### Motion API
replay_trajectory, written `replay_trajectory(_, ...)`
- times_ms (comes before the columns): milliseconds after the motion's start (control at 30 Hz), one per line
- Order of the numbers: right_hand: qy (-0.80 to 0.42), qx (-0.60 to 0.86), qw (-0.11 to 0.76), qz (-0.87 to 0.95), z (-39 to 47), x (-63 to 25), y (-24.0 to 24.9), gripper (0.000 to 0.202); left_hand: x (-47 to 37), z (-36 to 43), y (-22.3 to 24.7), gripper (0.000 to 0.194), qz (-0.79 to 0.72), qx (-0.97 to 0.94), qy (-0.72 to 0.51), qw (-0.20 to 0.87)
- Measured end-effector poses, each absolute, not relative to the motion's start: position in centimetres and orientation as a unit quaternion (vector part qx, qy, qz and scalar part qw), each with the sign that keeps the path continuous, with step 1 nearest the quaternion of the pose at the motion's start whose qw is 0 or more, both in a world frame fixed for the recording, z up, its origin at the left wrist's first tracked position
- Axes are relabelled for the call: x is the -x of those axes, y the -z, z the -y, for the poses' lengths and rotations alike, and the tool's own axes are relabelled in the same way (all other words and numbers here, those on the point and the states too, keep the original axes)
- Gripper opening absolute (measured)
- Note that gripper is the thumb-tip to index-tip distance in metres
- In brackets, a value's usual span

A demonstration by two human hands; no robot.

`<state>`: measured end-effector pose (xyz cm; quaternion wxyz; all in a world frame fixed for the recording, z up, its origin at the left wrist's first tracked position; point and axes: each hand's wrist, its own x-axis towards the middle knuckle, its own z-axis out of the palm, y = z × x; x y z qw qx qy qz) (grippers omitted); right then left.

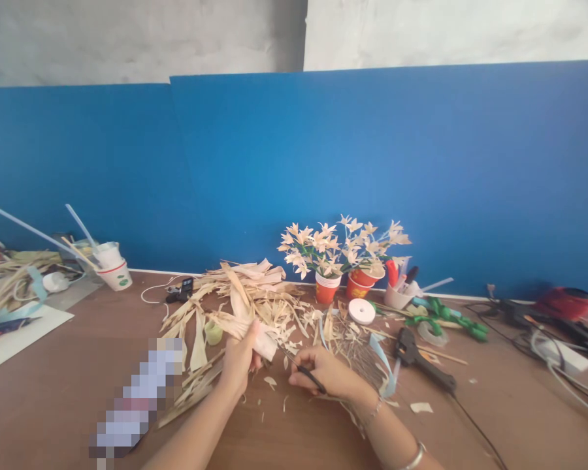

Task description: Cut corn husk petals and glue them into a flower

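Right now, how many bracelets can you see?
2, both on the right arm: a thin bracelet at the wrist and a thicker bangle further up. Others may be hidden.

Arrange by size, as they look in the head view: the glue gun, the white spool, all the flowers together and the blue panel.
1. Blue panel
2. Flowers, all together
3. Glue gun
4. White spool

From my one head view, I look forward and slightly down across the brown table, the blue panel behind it, both forearms entering close below.
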<state>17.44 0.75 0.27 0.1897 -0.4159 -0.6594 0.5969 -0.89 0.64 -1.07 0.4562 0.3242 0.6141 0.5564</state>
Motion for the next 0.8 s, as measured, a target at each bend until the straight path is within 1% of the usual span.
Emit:
replay_trajectory(567, -0.599, 0.389, 0.196, 0.671, -0.85, -17.24, 0.42, 0.034, 0.50, -0.40, 0.80, 0.058, -0.608, -0.314, -0.568, 0.457)
replay_trajectory(800, -0.607, 0.407, 0.179, 0.659, -0.75, -17.28, 0.05, 0.034, 0.55, -0.43, 0.86, 0.058, -0.610, -0.319, -0.563, 0.457)
